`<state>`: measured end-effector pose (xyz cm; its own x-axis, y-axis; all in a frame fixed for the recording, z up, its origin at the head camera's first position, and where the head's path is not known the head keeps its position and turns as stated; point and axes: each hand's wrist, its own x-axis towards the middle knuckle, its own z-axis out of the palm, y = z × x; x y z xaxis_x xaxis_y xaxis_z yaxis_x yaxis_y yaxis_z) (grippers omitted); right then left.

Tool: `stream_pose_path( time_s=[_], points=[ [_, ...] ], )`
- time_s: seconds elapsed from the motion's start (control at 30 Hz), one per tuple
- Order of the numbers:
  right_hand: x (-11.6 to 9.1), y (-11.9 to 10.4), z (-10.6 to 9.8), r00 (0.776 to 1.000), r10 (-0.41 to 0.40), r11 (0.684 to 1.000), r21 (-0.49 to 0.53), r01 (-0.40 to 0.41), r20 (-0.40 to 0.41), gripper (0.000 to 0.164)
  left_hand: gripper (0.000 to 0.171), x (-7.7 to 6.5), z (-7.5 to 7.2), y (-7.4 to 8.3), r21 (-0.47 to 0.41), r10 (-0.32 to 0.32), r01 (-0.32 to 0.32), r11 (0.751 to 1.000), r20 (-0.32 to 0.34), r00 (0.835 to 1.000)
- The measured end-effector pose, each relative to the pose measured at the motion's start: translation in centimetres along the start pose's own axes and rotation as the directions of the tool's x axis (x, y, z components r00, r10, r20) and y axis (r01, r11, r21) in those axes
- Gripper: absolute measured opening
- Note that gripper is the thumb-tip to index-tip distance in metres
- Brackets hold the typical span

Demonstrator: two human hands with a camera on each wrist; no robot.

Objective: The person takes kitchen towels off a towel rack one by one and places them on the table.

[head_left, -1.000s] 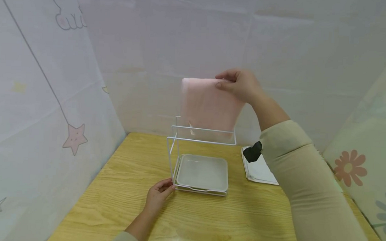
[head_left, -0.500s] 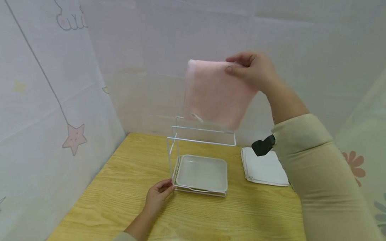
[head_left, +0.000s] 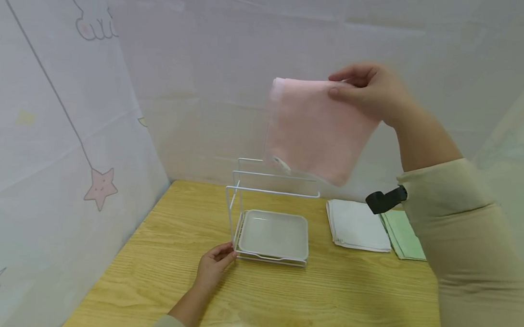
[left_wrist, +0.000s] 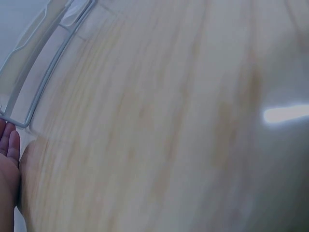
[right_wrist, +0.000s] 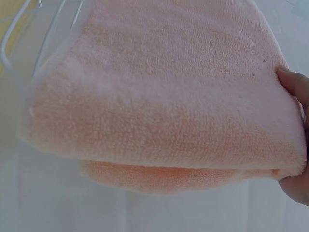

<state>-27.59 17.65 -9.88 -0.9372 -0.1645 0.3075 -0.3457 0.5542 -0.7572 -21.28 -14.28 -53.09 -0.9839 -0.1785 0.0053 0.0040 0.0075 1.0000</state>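
A folded pink towel [head_left: 317, 129] hangs by its upper edge from my right hand [head_left: 377, 93], pinched between thumb and fingers above the right end of a white wire rack [head_left: 271, 191]. In the right wrist view the towel [right_wrist: 174, 96] shows its terry weave and fold, with the fingertips [right_wrist: 294, 82] at its right edge. My left hand [head_left: 215, 265] pinches the rack's front left bottom corner, thumb in front. The left wrist view catches those fingers [left_wrist: 9, 145] against the wire corner. On the rack's base lies a shallow off-white tray [head_left: 274, 235].
Right of the rack, a folded white towel [head_left: 359, 227] lies on the wooden table [head_left: 326, 300]. Beside it a folded green towel [head_left: 402, 233] is partly hidden by the right sleeve. A black wrist camera [head_left: 385, 200] juts from that sleeve. Printed curtains stand behind and at both sides.
My right hand has lifted the pink towel up off the rack's top bars and carried it to the right. The green towel has come into view. My left hand stays put.
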Motion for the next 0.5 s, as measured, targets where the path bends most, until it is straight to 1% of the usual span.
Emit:
stream_pose_path(
  time_s=[0.23,0.37,0.5],
  points=[
    [-1.5,0.9,-2.2,0.999,0.037,0.999,-0.035,-0.036,0.009,0.032,0.037,-0.1,-0.1,0.2,0.017,-0.004,0.003,1.0,0.014,1.0],
    [-2.7,1.5,-3.5,1.0,0.031,0.998,-0.049,-0.031,-0.002,0.033,0.037,0.0,-0.2,0.1,0.019,0.0,0.0,1.0,0.009,1.0],
    [-4.1,2.3,-4.9,0.999,0.026,0.997,-0.078,-0.028,-0.03,0.031,0.037,0.1,-0.2,0.0,0.025,0.005,-0.005,1.0,0.013,1.0]
  ],
)
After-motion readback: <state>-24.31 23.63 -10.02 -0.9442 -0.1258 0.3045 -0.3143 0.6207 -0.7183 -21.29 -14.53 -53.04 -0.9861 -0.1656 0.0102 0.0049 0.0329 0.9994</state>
